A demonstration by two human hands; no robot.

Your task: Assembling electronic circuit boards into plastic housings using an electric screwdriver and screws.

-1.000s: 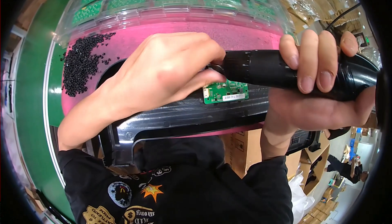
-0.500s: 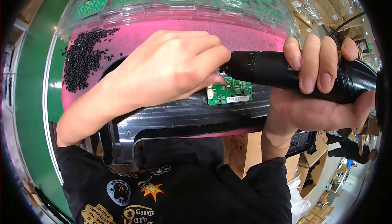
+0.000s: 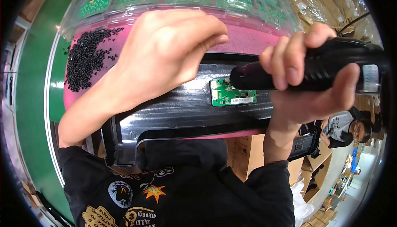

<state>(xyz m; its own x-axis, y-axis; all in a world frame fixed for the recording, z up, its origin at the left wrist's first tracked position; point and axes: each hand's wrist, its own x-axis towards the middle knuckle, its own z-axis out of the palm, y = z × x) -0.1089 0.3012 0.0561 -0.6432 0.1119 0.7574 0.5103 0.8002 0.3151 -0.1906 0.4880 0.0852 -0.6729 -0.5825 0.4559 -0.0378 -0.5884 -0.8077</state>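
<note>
My right hand (image 3: 295, 78) wraps round a black electric screwdriver (image 3: 264, 74), its tip end pointing left over a green circuit board (image 3: 233, 99). That board has a white connector and a white label, and lies in a long black plastic housing (image 3: 178, 121). The tool's nose hides the board's upper right, so I cannot see whether the bit touches it. Raised above the housing's far edge, my left hand (image 3: 169, 40) is closed with thumb and fingers together; anything pinched there is hidden.
A pile of small black screws (image 3: 84, 59) lies on the pink mat (image 3: 248, 36) at the left. Clear plastic trays (image 3: 186, 5) of green boards stand at the back. Cardboard boxes (image 3: 244, 154) are at the near right, and another person (image 3: 343, 127) is farther off.
My left hand has drawn away from the screwdriver's tip, up and to the left. The screwdriver has swung, its nose now lower over the board and its rear end higher.
</note>
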